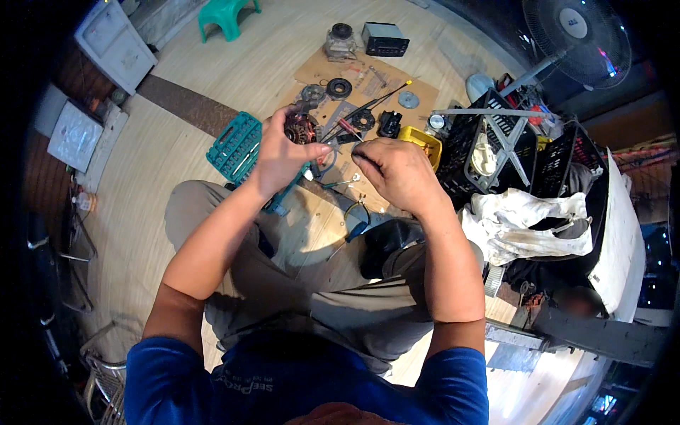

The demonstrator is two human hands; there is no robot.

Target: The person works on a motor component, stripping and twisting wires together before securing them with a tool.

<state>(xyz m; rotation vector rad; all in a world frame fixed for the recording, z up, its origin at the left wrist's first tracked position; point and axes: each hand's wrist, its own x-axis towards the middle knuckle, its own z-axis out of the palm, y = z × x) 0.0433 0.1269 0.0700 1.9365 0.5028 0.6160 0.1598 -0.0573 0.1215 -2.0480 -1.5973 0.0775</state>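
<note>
My left hand (280, 152) is wrapped round a round motor part with copper-coloured windings (301, 129), its thumb stretched out toward the right. Across from it, my right hand (400, 172) is closed, the fingertips pinched together. A thin tool with a red section (346, 126) reaches up and left from those fingertips; its kind is hard to make out. Below the hands lie a small screwdriver (338, 184), pliers with yellow-and-black handles (359, 207) and a blue-handled screwdriver (356, 231). Past them, a dark ring-shaped part (338, 88) rests on a cardboard sheet (375, 81).
A teal socket case (237, 145) lies open at the left. To the right stand a yellow tray (431, 142), black crates (464, 152), a white cloth (524, 223) and a fan (574, 32). Farther off are a car radio (386, 40) and a green stool (227, 15).
</note>
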